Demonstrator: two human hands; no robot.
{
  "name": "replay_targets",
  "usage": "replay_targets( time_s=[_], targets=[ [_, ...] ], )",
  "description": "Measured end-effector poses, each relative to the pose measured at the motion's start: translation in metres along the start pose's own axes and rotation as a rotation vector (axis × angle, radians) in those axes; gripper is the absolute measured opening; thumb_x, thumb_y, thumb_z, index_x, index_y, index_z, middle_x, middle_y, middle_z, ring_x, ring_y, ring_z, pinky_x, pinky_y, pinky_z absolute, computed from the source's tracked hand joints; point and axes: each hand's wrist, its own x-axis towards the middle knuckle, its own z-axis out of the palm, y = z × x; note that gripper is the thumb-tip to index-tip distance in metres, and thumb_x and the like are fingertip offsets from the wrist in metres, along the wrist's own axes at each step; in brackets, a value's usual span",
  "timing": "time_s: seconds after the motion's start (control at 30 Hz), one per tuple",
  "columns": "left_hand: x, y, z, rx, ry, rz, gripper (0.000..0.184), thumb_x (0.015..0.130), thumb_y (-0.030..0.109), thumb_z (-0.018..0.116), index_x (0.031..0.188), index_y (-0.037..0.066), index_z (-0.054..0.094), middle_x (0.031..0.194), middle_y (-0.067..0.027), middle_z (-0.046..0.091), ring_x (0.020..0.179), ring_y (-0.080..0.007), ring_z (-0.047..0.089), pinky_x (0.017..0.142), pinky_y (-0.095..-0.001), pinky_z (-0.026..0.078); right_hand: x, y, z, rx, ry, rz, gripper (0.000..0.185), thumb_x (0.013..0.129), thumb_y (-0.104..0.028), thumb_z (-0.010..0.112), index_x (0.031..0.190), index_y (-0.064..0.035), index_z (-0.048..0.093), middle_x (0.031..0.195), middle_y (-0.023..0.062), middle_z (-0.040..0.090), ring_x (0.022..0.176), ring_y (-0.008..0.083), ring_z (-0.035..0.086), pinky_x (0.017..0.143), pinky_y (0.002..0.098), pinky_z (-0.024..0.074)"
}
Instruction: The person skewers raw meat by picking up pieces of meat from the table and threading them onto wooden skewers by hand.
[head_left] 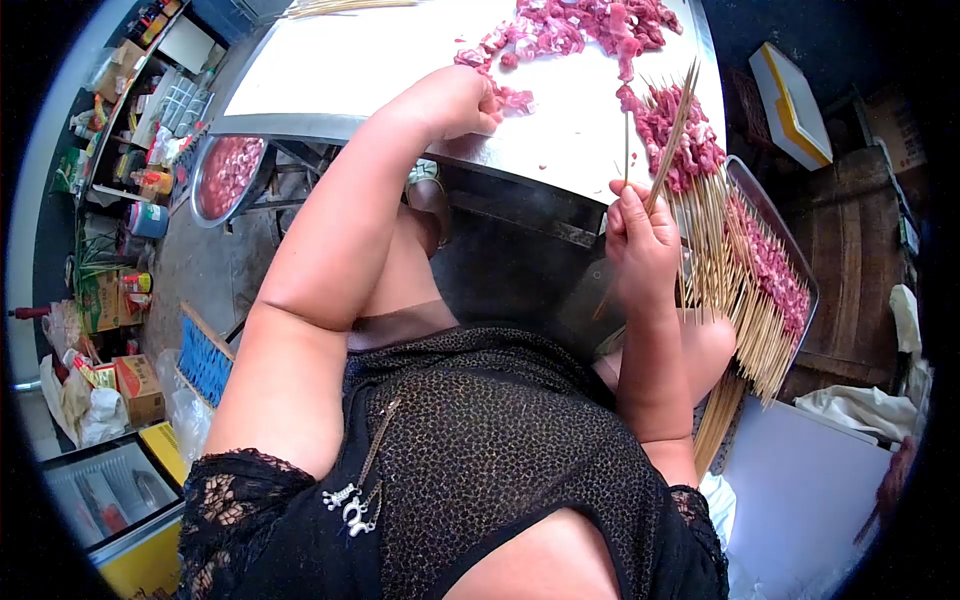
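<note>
My right hand point(645, 240) is closed round a bundle of bare bamboo skewers point(680, 125). Between its thumb and finger stands one more skewer point(627, 145), with meat pieces point(627, 98) near its upper tip. At the near edge of the white table, my left hand point(470, 103) has its fingers curled in against a small piece of raw meat point(516, 102); the fingertips are partly hidden. Beyond lies a pile of cut raw meat point(560, 28). Loaded meat skewers point(685, 135) lie stacked at the table's right side, close to my right hand.
A metal tray point(812, 300) with more meat skewers stands at the right. Below the table's left end is a metal basin point(205, 200) of meat. Loose skewers point(345, 8) lie at the table's far edge. A white and yellow box point(790, 100) sits far right.
</note>
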Motion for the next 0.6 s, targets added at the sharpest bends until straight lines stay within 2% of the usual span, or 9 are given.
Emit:
replay_targets(
  time_s=[0.07, 0.1, 0.2, 0.3, 0.37, 0.53, 0.6],
  targets=[
    [-0.007, 0.009, -0.005, 0.194, -0.058, 0.002, 0.016, 0.074, 0.016, 0.068, 0.085, 0.003, 0.067, 0.075, -0.0071, 0.066, 0.067, -0.0118, 0.06, 0.064, -0.0262, 0.047, 0.0, 0.0, 0.001, -0.032, 0.011, -0.006, 0.02, 0.093, -0.016, 0.049, 0.104, -0.0002, 0.054, 0.065, -0.003, 0.045, 0.045, 0.0017, 0.034, 0.037, 0.016, 0.025],
    [-0.004, 0.003, -0.003, 0.194, -0.06, 0.002, 0.016, 0.074, 0.016, 0.068, 0.085, 0.003, 0.067, 0.075, -0.0071, 0.066, 0.067, -0.0118, 0.06, 0.064, -0.0262, 0.047, 0.0, -0.001, 0.002, -0.031, 0.013, -0.005, 0.02, 0.093, -0.016, 0.049, 0.104, -0.0002, 0.054, 0.065, -0.003, 0.045, 0.045, 0.0017, 0.034, 0.037, 0.016, 0.025],
    [-0.003, -0.018, -0.007, -0.533, 0.101, -0.006, 0.017, 0.079, 0.017, 0.064, 0.088, 0.003, 0.067, 0.084, -0.0047, 0.067, 0.072, -0.0104, 0.061, 0.063, -0.024, 0.048, 0.001, -0.002, 0.001, -0.041, 0.007, 0.028, 0.02, 0.093, -0.016, 0.049, 0.104, -0.0005, 0.054, 0.064, -0.004, 0.045, 0.046, 0.0016, 0.034, 0.038, 0.0157, 0.025],
    [-0.002, -0.026, -0.016, -1.117, 0.13, -0.039, 0.024, 0.088, 0.014, 0.054, 0.103, -0.004, 0.06, 0.091, -0.0135, 0.066, 0.082, -0.017, 0.065, 0.072, -0.0258, 0.055, 0.003, 0.001, 0.003, -0.077, -0.037, 0.055, 0.02, 0.092, -0.016, 0.049, 0.103, -0.0002, 0.056, 0.063, -0.0051, 0.044, 0.046, 0.0013, 0.034, 0.039, 0.0154, 0.0248],
    [-0.002, -0.032, -0.017, -1.184, 0.12, -0.042, 0.024, 0.09, 0.012, 0.05, 0.104, -0.005, 0.057, 0.093, -0.0163, 0.065, 0.083, -0.0198, 0.065, 0.073, -0.0279, 0.055, 0.006, 0.008, 0.004, -0.184, -0.043, 0.11, 0.021, 0.092, -0.016, 0.05, 0.102, 0.0004, 0.058, 0.061, -0.0059, 0.044, 0.047, 0.0009, 0.035, 0.04, 0.0154, 0.0248],
    [-0.001, -0.041, -0.019, -1.396, 0.13, -0.023, 0.024, 0.092, 0.011, 0.043, 0.104, -0.008, 0.051, 0.097, -0.0246, 0.061, 0.087, -0.0283, 0.064, 0.078, -0.0353, 0.055, 0.007, 0.017, 0.012, -0.282, -0.111, 0.058, 0.024, 0.091, -0.01, 0.05, 0.11, 0.0017, 0.059, 0.063, -0.0079, 0.042, 0.051, 0.0004, 0.033, 0.045, 0.0159, 0.0252],
    [-0.002, -0.044, -0.021, -1.461, 0.137, -0.035, 0.024, 0.092, 0.012, 0.043, 0.103, -0.008, 0.051, 0.096, -0.024, 0.062, 0.088, -0.0284, 0.064, 0.078, -0.0358, 0.055, 0.007, 0.019, 0.019, -0.33, -0.103, 0.042, 0.023, 0.091, -0.01, 0.051, 0.11, 0.0009, 0.059, 0.063, -0.0081, 0.042, 0.052, 0.0004, 0.034, 0.046, 0.0157, 0.026]
  ],
)
